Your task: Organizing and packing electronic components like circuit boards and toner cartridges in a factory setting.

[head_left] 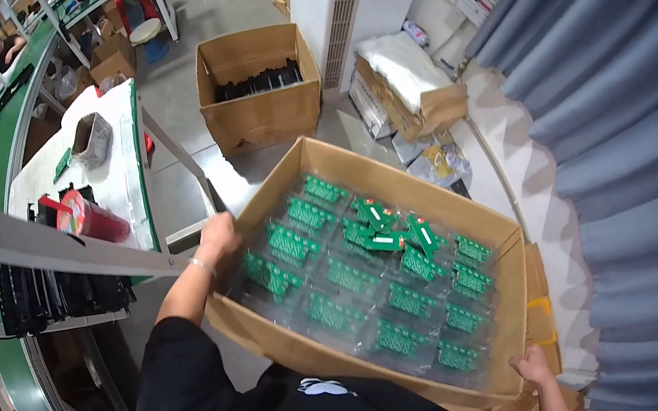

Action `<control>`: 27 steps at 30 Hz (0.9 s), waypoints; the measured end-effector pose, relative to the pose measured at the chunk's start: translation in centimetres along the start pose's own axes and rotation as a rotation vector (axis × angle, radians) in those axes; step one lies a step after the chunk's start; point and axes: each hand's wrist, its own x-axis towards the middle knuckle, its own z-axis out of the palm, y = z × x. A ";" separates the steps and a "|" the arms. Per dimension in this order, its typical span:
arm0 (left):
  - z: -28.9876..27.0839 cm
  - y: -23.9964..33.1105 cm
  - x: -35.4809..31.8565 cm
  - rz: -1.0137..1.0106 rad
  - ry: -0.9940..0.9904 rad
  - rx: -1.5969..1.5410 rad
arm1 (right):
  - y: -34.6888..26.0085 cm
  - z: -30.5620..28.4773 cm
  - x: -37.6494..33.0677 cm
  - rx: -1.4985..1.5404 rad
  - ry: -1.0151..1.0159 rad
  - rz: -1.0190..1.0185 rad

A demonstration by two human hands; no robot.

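A large open cardboard box (412, 159) tilts in front of my body. Inside it, green circuit boards (334, 308) lie in rows within clear plastic trays, and several loose boards (386, 241) are heaped on top near the middle. My left hand (218, 237), with a bracelet at the wrist, is closed over the box's left rim. At the near right corner, my right hand (533, 365) grips the outside of the wall; some of its fingers are hidden.
Ahead on the floor stands another cardboard box (263, 117) holding black parts. A white worktable (118, 123) on the left carries a plastic container and a red-lidded cup. Blue curtains (616, 117) hang at right. Stacked packages (403, 77) rest by the wall.
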 end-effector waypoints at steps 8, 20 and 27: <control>-13.2 3.1 13.7 0.017 -0.020 0.062 | -8.4 -5.5 5.7 0.140 0.058 0.053; -27.6 -0.4 34.0 -0.113 0.060 0.075 | -27.4 -14.0 29.2 0.067 -0.003 -0.056; -28.7 -4.2 48.8 -0.043 0.082 0.055 | -37.1 -12.6 37.0 0.001 0.098 -0.035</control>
